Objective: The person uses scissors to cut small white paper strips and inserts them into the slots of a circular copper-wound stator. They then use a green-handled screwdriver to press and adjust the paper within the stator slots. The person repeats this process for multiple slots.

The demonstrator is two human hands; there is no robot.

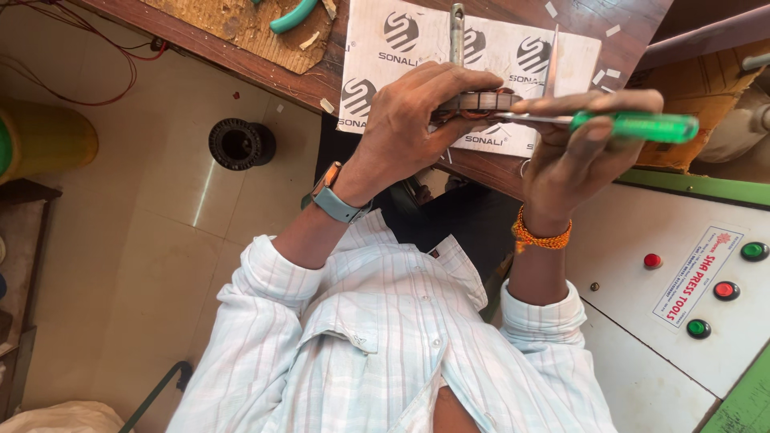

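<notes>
Copper-wound stator point(479, 102) gripped over the bench edge, screwdriver point(634, 126) at its side.

Left hand point(417, 120) is curled tight round the stator's near rim; right hand point(573, 144) is closed on the green screwdriver handle, its metal shaft reaching the stator. A steel shaft point(457, 32) stands up behind it. Underneath lies a printed white sheet point(385, 56) on the wooden bench point(321, 80). A black ring point(241, 144) sits on the tiled floor to the left; a white panel point(642, 305) with red and green buttons is at right.
</notes>
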